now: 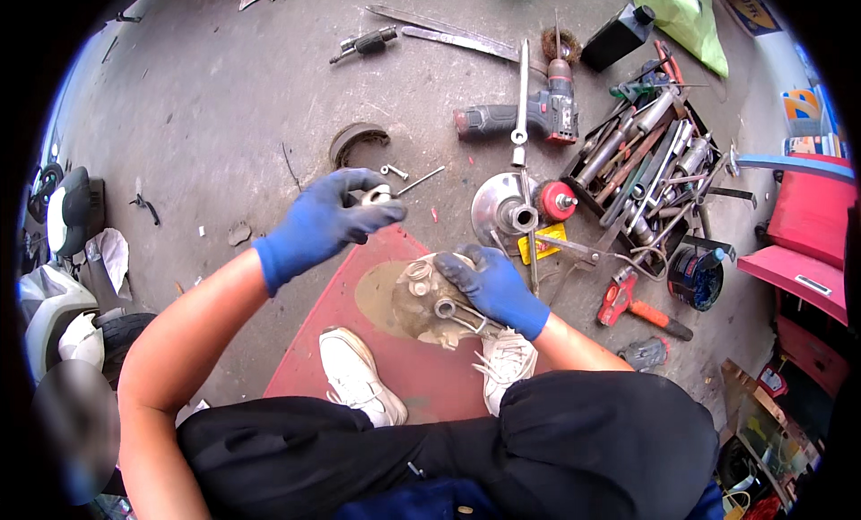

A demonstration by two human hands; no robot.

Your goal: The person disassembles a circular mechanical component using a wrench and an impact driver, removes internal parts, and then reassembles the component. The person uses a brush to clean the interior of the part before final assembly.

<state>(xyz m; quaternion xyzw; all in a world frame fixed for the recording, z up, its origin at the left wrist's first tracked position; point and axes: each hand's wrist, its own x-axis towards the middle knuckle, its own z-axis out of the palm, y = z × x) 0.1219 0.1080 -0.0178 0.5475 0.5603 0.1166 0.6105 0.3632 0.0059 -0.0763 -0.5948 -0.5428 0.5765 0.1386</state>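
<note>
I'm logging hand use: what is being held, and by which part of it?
The left hand pinches a small metal piece, apparently by its sides. The right hand rests on the dirty metal part, upper right; whether it grips is unclear.

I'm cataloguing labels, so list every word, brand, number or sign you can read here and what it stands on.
Wording isn't copied here; print shows on:
Blue box, upper right: lettering, withheld.
Yellow packet: print too blurred to read.
Dark tub: markings too blurred to read.
White label on the red metal box: too small.
Ring in the left hand, grimy metal part under the right hand: none readable.
</note>
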